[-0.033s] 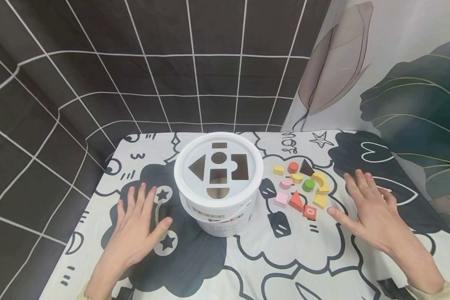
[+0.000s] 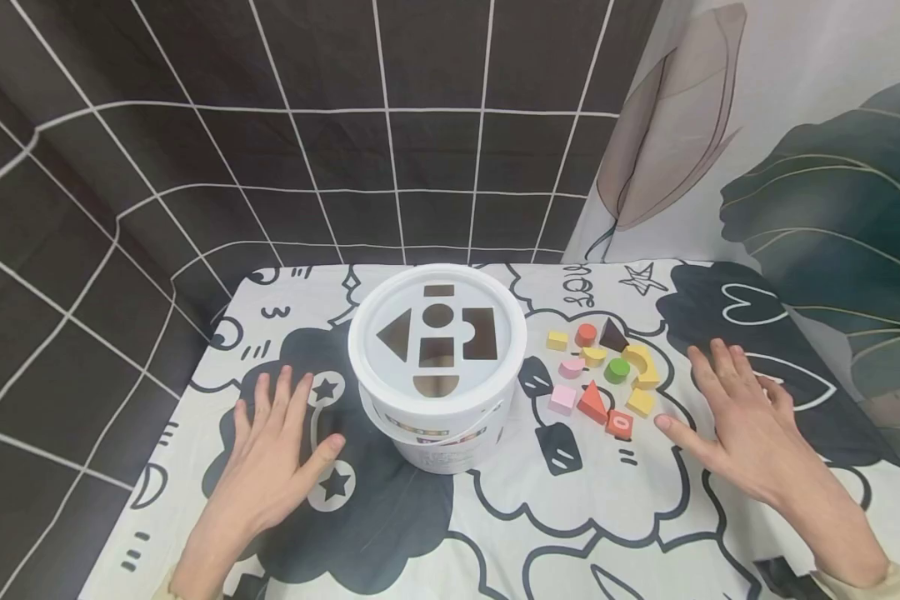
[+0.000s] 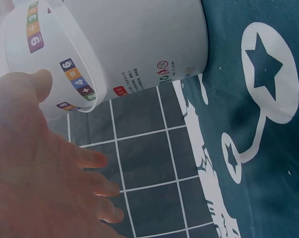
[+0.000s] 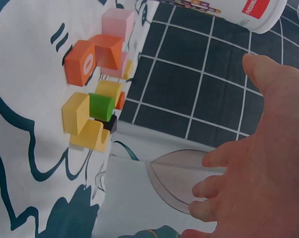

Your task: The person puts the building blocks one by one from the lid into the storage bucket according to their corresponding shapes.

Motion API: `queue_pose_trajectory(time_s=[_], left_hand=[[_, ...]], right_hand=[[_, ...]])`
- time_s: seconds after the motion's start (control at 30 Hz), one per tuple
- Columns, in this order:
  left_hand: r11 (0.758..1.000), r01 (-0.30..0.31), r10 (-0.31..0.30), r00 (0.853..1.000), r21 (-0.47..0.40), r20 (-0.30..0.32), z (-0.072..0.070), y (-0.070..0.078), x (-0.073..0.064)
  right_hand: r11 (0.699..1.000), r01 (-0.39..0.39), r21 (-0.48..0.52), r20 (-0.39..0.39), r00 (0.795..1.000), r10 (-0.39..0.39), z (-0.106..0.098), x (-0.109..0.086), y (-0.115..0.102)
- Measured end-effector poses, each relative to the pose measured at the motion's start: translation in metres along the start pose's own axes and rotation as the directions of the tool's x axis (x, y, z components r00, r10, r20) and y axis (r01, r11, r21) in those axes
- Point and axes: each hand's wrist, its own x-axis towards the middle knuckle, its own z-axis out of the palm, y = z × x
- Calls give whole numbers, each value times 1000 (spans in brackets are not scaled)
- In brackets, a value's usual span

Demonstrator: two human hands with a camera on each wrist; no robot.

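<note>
A white shape-sorter bucket [image 2: 450, 450] stands upright in the middle of the cloth-covered table. Its white lid [image 2: 362, 350] has several cut-outs, among them a triangle, a circle and a square. Left of the bucket is my left hand [image 2: 270, 450], palm down with fingers spread, holding nothing. My right hand [image 2: 753, 429] is to the right of a group of loose blocks, its fingers extended and thumb towards them. Among these blocks are a green cylinder [image 2: 617, 371], a red triangle [image 2: 592, 403], a pink cube [image 2: 562, 400], a yellow arch [image 2: 642, 367] and a red numbered cube [image 2: 619, 425].
The table wears a black-and-white patterned cloth [image 2: 570, 508]. Behind it hangs a dark curtain [image 2: 435, 150] with a white grid, and at the right a pale leaf-print curtain [image 2: 780, 75]. The bucket's thin handle [image 2: 487, 422] hangs down at its front.
</note>
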Motion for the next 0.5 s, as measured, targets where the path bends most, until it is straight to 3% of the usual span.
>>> queue_pose_trajectory(time_s=[0.3,0.5], left_hand=[[1000,-1,1,1000,1,-5,0,-2,-2],[999,-43,42,997,-18,-68,-2,-2,1]], right_hand=[[1000,2,3,-5,1000,-2,-1,0,-2],[1000,-7,8,0,1000,7,-1,-1,-2]])
